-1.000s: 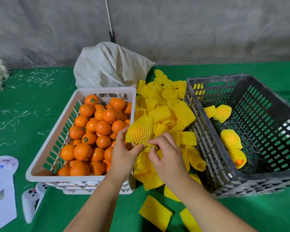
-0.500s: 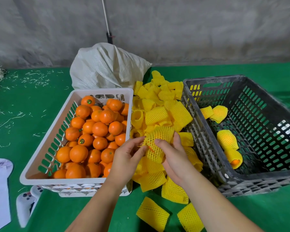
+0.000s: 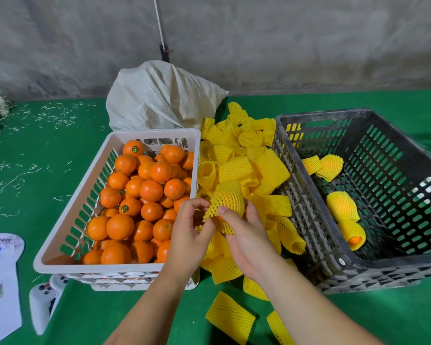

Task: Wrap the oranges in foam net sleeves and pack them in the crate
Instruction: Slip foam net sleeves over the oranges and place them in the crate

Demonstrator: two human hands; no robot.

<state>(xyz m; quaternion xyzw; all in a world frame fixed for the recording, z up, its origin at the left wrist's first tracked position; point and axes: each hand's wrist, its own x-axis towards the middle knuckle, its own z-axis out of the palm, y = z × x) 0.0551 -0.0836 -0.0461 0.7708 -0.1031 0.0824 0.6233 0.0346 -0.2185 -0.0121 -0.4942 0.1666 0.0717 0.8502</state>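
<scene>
Both hands meet over the loose sleeve pile (image 3: 244,155), btwn the white basket (image 3: 60,255) of bare oranges (image 3: 144,190) and the dark crate (image 3: 309,240). Left hand (image 3: 188,235) pinches the foam net sleeve (image 3: 228,200) at its lower edge; right hand (image 3: 246,235) curls round it w/ an orange inside. Wrapped oranges (image 3: 342,205) lie in the crate. White sack (image 3: 159,95) behind, game controller (image 3: 45,302) and paper (image 3: 0,282) near left.

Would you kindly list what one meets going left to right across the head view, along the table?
White game controller → white crate of oranges → pile of yellow foam net sleeves → dark crate holding wrapped oranges.
</scene>
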